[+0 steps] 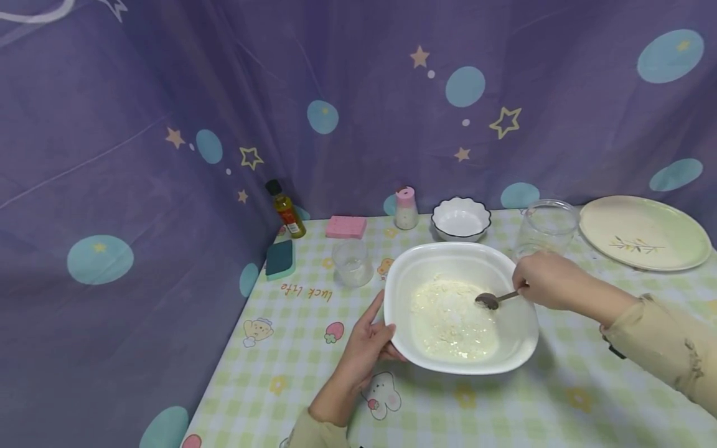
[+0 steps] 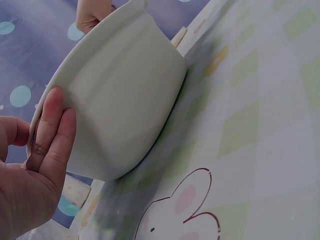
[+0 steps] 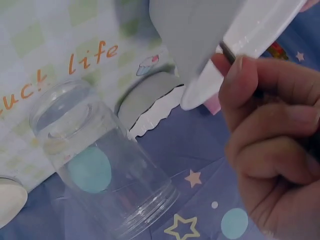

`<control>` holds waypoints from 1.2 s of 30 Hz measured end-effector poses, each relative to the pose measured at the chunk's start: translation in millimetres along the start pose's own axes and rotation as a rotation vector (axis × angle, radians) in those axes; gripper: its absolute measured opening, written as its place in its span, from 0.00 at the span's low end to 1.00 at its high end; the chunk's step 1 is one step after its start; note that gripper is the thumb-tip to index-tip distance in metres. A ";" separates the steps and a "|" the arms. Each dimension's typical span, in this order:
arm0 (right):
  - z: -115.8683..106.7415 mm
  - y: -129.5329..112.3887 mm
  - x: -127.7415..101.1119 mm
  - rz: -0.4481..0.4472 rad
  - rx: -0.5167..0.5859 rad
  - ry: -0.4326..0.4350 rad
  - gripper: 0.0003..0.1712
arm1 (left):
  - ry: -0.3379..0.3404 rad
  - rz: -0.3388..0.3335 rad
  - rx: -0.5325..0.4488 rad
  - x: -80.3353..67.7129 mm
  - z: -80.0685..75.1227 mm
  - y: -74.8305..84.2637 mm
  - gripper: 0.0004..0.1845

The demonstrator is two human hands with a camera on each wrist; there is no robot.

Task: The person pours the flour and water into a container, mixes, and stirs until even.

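Hands: left [image 1: 366, 345] grips bowl [image 1: 521, 348] | right [image 1: 546, 280] holds spoon [image 1: 493, 300] | flour [image 1: 450, 317] inside

table [image 1: 560, 398] – checked cloth | on it: white bowl [image 1: 518, 348], plate [image 1: 644, 233], jar [image 1: 546, 227], small glass [image 1: 351, 261], oil bottle [image 1: 285, 211] – sponges [image 1: 345, 226]

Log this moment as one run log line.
left hand grips white bowl rim | right hand holds spoon in flour
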State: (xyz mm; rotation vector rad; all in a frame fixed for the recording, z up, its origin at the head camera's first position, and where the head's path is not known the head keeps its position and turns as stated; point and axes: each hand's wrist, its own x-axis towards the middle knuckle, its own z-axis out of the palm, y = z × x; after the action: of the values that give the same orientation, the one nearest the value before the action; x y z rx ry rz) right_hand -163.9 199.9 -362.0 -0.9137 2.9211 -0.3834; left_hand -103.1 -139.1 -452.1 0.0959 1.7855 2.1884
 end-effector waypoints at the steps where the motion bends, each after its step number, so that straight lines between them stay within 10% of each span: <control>1: -1.1 1.5 -0.8 -0.012 0.009 -0.014 0.12 | 0.001 0.000 0.001 0.1 0.1 -0.1 0.37; 17: 0.5 -11.0 -7.2 0.073 0.306 -0.308 0.11 | 0.009 0.007 -0.002 -0.5 1.4 0.8 0.38; 36: 43.6 -38.8 12.2 0.003 0.193 0.111 0.10 | 0.010 -0.006 0.012 0.4 0.5 0.2 0.37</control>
State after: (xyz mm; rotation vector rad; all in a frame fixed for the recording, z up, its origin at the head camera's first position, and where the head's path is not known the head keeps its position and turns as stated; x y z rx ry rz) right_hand -147.0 152.7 -394.2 -0.8878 2.9151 -0.7234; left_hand -103.3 -138.6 -451.8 0.0824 1.8019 2.1788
